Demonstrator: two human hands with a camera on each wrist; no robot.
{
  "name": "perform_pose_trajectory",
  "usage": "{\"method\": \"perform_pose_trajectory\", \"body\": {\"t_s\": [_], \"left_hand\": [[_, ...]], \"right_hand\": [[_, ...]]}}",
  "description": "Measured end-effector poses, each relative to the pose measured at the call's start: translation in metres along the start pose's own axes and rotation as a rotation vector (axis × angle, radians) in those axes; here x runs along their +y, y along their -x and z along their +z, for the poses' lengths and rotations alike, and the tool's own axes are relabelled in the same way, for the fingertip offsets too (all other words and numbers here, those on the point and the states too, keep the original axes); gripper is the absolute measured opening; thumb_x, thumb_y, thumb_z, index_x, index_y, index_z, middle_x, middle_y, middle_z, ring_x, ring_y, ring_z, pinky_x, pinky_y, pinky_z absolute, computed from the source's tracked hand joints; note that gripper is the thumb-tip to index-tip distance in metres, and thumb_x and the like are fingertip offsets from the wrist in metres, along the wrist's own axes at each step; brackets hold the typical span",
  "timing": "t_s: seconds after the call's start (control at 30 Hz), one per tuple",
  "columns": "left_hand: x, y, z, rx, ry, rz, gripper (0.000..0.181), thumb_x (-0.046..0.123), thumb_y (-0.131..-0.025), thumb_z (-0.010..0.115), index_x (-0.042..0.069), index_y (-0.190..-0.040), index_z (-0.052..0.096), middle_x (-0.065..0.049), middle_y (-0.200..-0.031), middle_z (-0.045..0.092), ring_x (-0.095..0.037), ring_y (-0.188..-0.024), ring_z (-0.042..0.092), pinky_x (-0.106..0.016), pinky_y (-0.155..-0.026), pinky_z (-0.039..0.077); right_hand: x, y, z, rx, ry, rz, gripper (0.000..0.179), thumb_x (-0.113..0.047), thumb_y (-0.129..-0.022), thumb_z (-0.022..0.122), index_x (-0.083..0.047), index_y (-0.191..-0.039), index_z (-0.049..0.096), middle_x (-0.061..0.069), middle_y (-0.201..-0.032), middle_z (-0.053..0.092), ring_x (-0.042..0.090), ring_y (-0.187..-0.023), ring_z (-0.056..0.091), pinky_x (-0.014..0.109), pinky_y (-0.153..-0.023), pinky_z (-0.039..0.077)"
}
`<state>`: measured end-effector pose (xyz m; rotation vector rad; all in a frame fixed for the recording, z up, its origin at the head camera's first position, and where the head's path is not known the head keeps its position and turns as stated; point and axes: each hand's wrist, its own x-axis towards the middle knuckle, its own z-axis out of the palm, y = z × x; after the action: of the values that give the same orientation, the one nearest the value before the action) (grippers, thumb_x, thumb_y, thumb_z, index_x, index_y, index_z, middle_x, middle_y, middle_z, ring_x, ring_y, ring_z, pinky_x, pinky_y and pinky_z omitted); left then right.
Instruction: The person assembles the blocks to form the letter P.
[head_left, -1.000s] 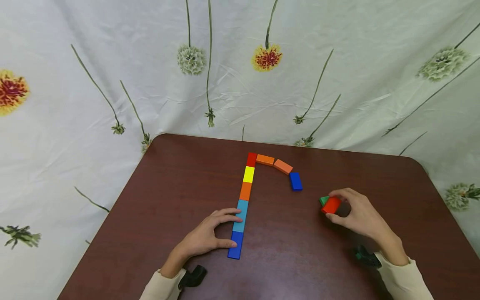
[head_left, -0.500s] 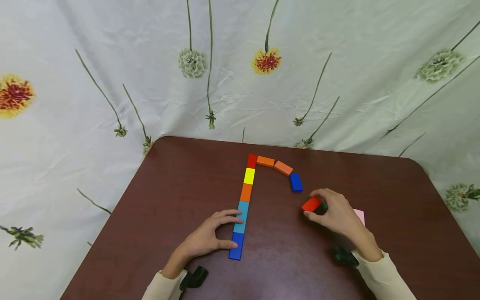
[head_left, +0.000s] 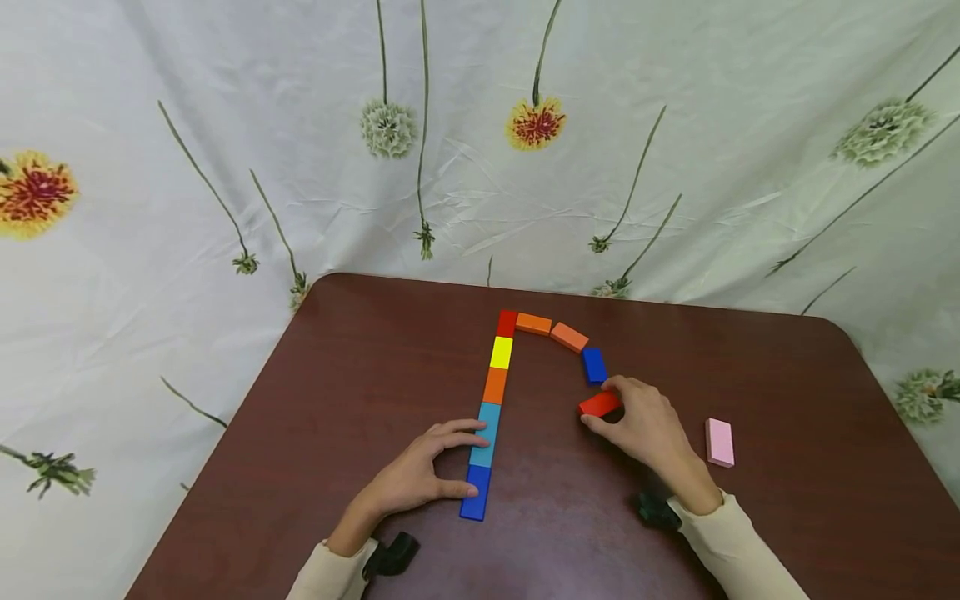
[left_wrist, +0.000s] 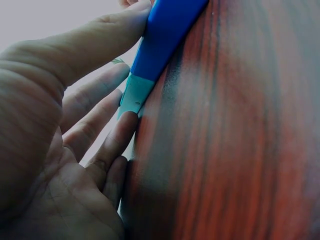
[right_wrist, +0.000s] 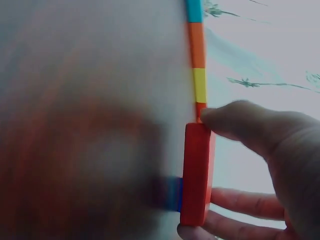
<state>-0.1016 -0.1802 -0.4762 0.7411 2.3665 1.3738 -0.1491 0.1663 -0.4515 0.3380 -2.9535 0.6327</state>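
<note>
My right hand (head_left: 645,421) pinches a red block (head_left: 600,405) between thumb and fingers, close to the near end of a blue block (head_left: 594,367). In the right wrist view the red block (right_wrist: 196,172) fills the gap between thumb and fingers. My left hand (head_left: 416,467) rests on the near part of a straight row, fingers stretched over a light blue block (head_left: 483,450). Its thumb touches the dark blue block (head_left: 474,504) at the row's near end. Orange (head_left: 494,386), yellow (head_left: 501,353) and dark red (head_left: 507,323) blocks continue this row away from me.
From the row's far end, an orange block (head_left: 534,324) and a lighter orange block (head_left: 570,337) curve right to the blue one. A pink block (head_left: 720,442) lies right of my right hand on the brown table (head_left: 360,358). Behind hangs a flowered cloth (head_left: 315,125).
My right hand has carried the red block leftward to beside the blue block. The pink block has come into sight; the green piece is no longer visible. My left hand stays on the row.
</note>
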Motion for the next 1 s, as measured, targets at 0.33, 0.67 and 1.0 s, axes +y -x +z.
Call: {"method": "perform_pose_trajectory", "body": {"t_s": [0.33, 0.67, 1.0], "left_hand": [[0.0, -0.001, -0.002, -0.001, -0.001, 0.006, 0.055, 0.033, -0.082, 0.083, 0.021, -0.133, 0.064, 0.005, -0.153, 0.046, -0.029, -0.143, 0.038, -0.062, -0.111, 0.033], [-0.001, -0.002, -0.001, -0.003, -0.004, 0.021, 0.055, 0.032, -0.082, 0.083, 0.021, -0.133, 0.064, 0.003, -0.152, 0.047, -0.03, -0.142, 0.039, -0.062, -0.111, 0.033], [-0.001, -0.001, -0.001, -0.001, 0.002, 0.016, 0.055, 0.032, -0.083, 0.083, 0.02, -0.133, 0.064, 0.002, -0.153, 0.047, -0.031, -0.142, 0.038, -0.064, -0.111, 0.031]], "right_hand": [[0.004, -0.001, -0.001, -0.001, -0.038, -0.066, 0.048, -0.037, -0.082, 0.083, -0.002, -0.112, 0.07, 0.016, -0.112, 0.069, 0.026, -0.086, 0.067, 0.041, -0.071, 0.058], [0.019, -0.003, -0.012, -0.083, -0.054, -0.12, 0.026, -0.004, -0.082, 0.081, -0.008, -0.106, 0.071, 0.006, -0.095, 0.068, 0.018, -0.076, 0.066, 0.035, -0.061, 0.054], [0.017, -0.005, -0.006, -0.054, -0.025, -0.108, 0.023, -0.01, -0.084, 0.081, -0.009, -0.104, 0.07, 0.005, -0.091, 0.068, 0.018, -0.077, 0.066, 0.037, -0.062, 0.055]]}}
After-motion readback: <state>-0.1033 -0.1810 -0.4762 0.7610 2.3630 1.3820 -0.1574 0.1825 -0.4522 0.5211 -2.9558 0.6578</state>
